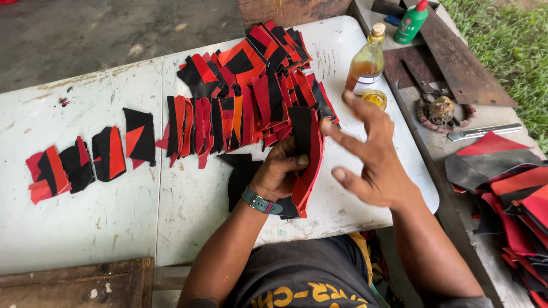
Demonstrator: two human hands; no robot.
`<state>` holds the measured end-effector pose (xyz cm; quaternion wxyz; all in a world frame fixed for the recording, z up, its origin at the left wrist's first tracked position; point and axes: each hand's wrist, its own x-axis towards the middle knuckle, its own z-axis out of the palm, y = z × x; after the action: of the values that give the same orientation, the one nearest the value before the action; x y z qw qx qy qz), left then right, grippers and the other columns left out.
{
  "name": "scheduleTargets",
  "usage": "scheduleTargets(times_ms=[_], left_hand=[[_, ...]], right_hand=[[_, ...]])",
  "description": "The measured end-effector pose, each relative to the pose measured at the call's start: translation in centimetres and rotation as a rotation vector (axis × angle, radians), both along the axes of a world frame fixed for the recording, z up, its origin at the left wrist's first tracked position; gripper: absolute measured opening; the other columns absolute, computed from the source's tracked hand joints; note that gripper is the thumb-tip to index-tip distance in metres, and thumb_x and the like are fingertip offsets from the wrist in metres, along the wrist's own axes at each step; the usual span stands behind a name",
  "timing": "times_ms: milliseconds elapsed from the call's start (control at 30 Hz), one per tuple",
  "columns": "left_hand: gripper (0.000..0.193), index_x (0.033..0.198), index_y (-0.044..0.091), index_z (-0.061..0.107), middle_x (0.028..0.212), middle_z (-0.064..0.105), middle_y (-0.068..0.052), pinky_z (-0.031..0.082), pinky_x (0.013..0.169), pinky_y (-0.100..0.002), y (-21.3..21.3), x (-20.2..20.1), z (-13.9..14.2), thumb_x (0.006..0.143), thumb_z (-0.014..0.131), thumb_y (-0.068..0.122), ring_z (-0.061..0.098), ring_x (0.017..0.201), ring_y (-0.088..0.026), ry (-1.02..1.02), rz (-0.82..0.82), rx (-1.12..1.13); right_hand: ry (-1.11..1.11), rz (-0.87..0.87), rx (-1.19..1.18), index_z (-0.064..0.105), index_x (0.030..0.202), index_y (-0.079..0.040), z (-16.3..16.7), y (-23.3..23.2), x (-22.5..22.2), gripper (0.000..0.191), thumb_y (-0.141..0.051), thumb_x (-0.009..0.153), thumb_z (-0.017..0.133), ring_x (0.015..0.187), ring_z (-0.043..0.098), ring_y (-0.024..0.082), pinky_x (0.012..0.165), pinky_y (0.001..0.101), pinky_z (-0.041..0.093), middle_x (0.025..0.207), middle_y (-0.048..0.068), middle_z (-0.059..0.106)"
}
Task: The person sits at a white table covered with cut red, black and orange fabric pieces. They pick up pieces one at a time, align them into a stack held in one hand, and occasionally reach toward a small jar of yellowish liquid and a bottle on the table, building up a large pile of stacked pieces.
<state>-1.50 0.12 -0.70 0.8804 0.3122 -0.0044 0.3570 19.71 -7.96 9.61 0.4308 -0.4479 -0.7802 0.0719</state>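
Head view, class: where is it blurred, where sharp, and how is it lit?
Head view: the right hand is smeared by motion blur; the left hand and its stack of red and black pieces are sharp; the white table shows soft, even daylight without hard shadows.

Stack of red-and-black fabric pieces (307, 154) held upright on edge above the table.

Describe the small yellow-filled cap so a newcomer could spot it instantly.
Start at the white table and go to its far right edge, where a glass bottle of amber liquid stands. The cap sits at its base: small, round and open-topped, unlike the flat red-and-black fabric pieces nearby.
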Motion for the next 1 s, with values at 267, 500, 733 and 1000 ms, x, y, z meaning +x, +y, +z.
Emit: scheduleTargets(times_ms=[267,500,733,1000], left_hand=[[0.031,0.125,0.005,0.066,0.115,0.074,-0.005,0.059,0.091,-0.032,0.7,-0.3,0.0,0.096,0.075,0.007,0.071,0.103,-0.015,0.021,0.153,0.004],[0.034,0.132,0.004,0.065,0.122,0.073,-0.006,0.055,0.096,-0.032,1.1,-1.0,0.5,0.100,0.075,0.004,0.068,0.108,-0.016,-0.001,0.147,0.079],[0.032,0.130,0.005,0.065,0.124,0.072,-0.007,0.054,0.105,-0.035,1.8,-1.8,0.4,0.098,0.070,0.002,0.067,0.114,-0.017,0.035,0.250,0.079],[0.027,0.129,0.002,0.066,0.124,0.072,-0.010,0.052,0.107,-0.037,1.9,-1.7,-0.9,0.102,0.067,-0.001,0.067,0.116,-0.019,0.038,0.250,0.057]], right_hand=[[-0.135,-0.009,0.102,0.071,0.134,-0.016,0.6,-2.8,-1.7,0.056,-0.048,0.089,0.060,0.140,0.042,0.041,0.122,0.0535,0.028,0.155,0.021,0.046],[-0.358,-0.387,0.172,0.076,0.125,-0.019,-0.1,-1.1,0.5,0.045,-0.042,0.087,0.077,0.138,0.046,0.035,0.112,0.0491,0.031,0.151,0.013,0.054],[-0.587,-0.534,-0.080,0.081,0.111,-0.022,-2.7,7.2,8.8,0.046,-0.045,0.072,0.088,0.130,0.045,0.034,0.104,0.0479,0.030,0.137,0.008,0.060],[-0.675,-0.495,-0.349,0.084,0.108,-0.024,-4.8,10.8,9.1,0.049,-0.052,0.067,0.087,0.127,0.042,0.034,0.102,0.0481,0.029,0.135,0.008,0.059]])
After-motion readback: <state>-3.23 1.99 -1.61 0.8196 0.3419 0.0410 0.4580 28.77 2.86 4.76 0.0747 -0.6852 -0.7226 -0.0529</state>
